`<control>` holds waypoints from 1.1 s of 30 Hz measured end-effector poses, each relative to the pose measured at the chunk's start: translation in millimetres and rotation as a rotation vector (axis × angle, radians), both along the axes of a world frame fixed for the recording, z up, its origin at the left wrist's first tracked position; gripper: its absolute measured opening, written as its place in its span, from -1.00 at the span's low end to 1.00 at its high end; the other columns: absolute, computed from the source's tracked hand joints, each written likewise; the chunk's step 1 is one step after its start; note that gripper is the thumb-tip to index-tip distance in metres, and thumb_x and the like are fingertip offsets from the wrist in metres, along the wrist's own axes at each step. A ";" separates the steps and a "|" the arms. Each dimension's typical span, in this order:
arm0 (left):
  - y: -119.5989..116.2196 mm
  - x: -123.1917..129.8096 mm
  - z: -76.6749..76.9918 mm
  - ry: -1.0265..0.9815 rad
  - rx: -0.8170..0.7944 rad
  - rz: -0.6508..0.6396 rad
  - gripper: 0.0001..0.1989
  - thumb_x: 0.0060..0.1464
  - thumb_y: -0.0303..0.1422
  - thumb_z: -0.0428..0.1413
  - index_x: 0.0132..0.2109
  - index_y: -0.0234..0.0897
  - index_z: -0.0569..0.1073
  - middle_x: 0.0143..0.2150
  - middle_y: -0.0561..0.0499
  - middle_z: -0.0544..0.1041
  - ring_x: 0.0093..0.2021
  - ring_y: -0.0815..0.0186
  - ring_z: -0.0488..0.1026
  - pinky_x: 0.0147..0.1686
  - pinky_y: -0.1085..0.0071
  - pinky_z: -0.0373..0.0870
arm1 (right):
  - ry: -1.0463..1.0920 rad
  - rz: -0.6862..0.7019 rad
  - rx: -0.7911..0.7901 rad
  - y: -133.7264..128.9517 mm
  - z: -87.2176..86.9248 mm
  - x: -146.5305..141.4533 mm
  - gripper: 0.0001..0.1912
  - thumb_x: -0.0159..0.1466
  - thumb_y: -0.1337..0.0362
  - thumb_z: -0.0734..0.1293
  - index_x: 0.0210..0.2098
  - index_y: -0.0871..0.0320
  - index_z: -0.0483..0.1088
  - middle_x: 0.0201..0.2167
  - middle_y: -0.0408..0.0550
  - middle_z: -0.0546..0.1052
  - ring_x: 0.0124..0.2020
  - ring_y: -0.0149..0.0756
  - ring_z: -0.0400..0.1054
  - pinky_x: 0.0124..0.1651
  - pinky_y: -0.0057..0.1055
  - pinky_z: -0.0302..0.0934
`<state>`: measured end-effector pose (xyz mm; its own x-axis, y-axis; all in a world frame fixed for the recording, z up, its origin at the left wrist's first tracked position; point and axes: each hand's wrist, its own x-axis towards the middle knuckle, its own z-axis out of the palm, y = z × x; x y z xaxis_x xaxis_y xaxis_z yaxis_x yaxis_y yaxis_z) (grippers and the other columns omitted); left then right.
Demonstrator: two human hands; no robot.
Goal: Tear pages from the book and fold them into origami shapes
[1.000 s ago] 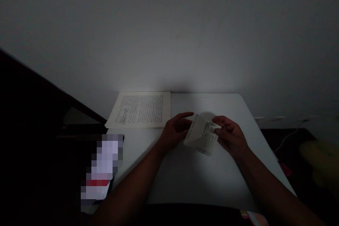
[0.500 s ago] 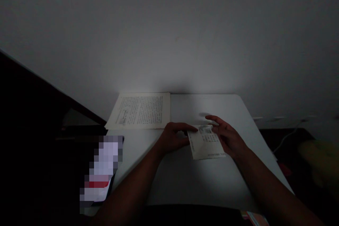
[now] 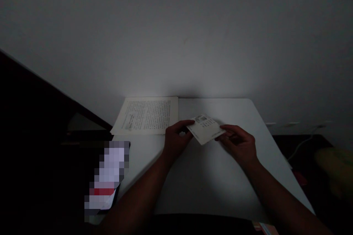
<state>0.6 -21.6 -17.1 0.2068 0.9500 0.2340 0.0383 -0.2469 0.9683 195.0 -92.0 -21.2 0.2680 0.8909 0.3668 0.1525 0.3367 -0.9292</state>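
Note:
A small piece of printed paper (image 3: 205, 129), with a dark picture and a few lines of text, is held up over the white table (image 3: 190, 187). My left hand (image 3: 178, 137) pinches its left corner between thumb and fingers. At the opposite corner, my right hand (image 3: 239, 143) grips it with thumb and fingertips. The paper is turned so that one corner points toward me. Whether it is folded or a single layer, I cannot tell.
Printed sheets (image 3: 150, 115) lie at the table's back left, against the wall (image 3: 209, 44). A phone (image 3: 110, 176) with a blurred screen rests at the left edge. Beyond the right edge a pale cable (image 3: 299, 147) hangs near a dim yellowish thing (image 3: 335, 169).
The paper has been rotated and raised away from me. My right hand has moved from its upper right side to its right corner, and its raised fingers have closed on it.

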 end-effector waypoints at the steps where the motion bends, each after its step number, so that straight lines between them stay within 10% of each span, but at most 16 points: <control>1: -0.6 0.2 -0.2 0.017 0.010 0.002 -0.74 -0.13 -0.40 0.23 -0.20 -0.29 0.56 -0.34 -0.05 0.59 -0.37 0.31 0.53 -0.27 0.37 0.50 | -0.014 -0.035 0.001 0.1 0.3 -0.2 -0.73 0.02 0.36 0.47 -0.25 0.08 0.49 -0.48 -0.14 0.57 -0.50 -0.36 0.47 -0.45 -0.45 0.37; 18: 1.8 -7.1 10.8 -0.090 -0.077 -0.305 -0.72 -0.07 -0.27 0.24 -0.21 -0.34 0.53 -0.49 -0.02 0.56 -0.49 0.37 0.50 -0.40 0.44 0.47 | 0.106 -0.028 -0.038 0.6 4.4 10.8 -0.80 0.02 0.25 0.48 -0.33 0.09 0.51 -0.57 -0.12 0.57 -0.61 -0.33 0.45 -0.51 -0.40 0.40; 33: -0.5 -5.3 13.4 -0.050 -0.044 -0.279 -0.81 -0.02 -0.28 0.21 -0.29 -0.32 0.55 -0.44 -0.06 0.59 -0.49 0.37 0.50 -0.37 0.42 0.47 | 0.181 0.044 -0.039 1.2 5.5 7.6 -0.86 0.03 0.24 0.47 -0.39 0.08 0.52 -0.52 -0.08 0.60 -0.50 -0.23 0.50 -0.39 -0.28 0.42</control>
